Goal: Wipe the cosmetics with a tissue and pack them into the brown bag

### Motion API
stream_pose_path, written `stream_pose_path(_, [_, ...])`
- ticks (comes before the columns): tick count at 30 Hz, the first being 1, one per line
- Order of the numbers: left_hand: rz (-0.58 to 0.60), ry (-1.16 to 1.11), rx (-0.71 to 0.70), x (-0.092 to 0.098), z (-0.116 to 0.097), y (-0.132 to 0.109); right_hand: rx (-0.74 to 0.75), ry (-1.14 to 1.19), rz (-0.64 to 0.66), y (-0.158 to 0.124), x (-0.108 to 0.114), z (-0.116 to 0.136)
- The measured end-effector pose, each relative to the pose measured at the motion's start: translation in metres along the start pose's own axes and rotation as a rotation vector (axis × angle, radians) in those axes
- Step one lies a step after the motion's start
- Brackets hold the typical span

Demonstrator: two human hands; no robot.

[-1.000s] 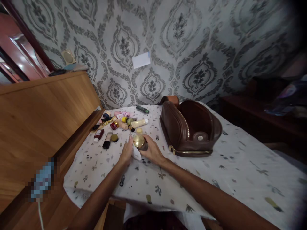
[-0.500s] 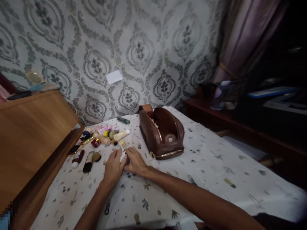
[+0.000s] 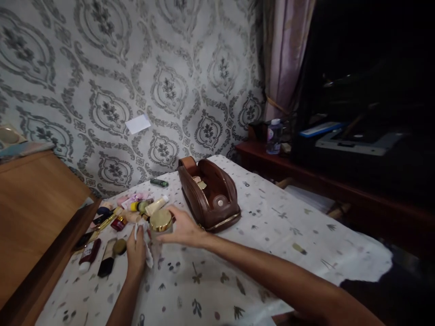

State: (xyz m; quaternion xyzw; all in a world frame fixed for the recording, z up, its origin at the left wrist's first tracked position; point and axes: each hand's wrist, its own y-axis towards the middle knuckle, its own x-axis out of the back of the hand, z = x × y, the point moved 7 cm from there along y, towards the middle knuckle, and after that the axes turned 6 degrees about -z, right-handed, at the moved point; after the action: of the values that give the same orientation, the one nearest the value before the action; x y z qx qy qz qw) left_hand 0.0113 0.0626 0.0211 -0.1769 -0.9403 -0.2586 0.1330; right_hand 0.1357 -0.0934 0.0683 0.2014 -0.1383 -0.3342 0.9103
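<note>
Fingers of the right hand (image 3: 183, 229) curve around a gold-lidded jar (image 3: 161, 220); the left hand (image 3: 136, 254), blurred, seems closed on white tissue (image 3: 148, 251). Pressed together half a second ago, they have parted, baring the jar's lid, left of the brown bag (image 3: 193, 199).

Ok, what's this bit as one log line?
left fingers hold white tissue or cloth | right fingers hold gold-lidded jar | brown bag open
</note>
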Motion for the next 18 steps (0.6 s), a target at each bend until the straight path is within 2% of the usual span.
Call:
stream_pose_path(3, [0.097,0.022,0.037,-0.008,0.01,-0.005,0.093,-0.008,-0.052,0.013,0.051,0.043])
stream_pose_path(5, [0.142,0.051,0.039,-0.012,0.013,-0.008,0.2,0.0,-0.148,0.025,0.092,0.066])
stream_pose_path(7, [0.174,0.079,0.034,-0.016,0.013,-0.009,0.241,-0.092,-0.246,0.036,0.126,0.074])
stream_pose_path(9, [0.202,0.093,0.017,-0.019,0.013,-0.009,0.207,-0.33,-0.284,0.046,0.147,0.07])
stream_pose_path(12, [0.234,0.103,-0.017,-0.021,0.01,-0.01,0.057,-0.73,-0.233,0.055,0.158,0.054])
stream_pose_path(15, [0.274,0.119,-0.052,-0.022,0.009,-0.01,-0.064,-1.01,-0.057,0.057,0.151,0.041])
stream_pose_path(18, [0.285,0.144,-0.063,-0.023,0.013,-0.011,-0.188,-1.182,0.148,0.058,0.142,0.029])
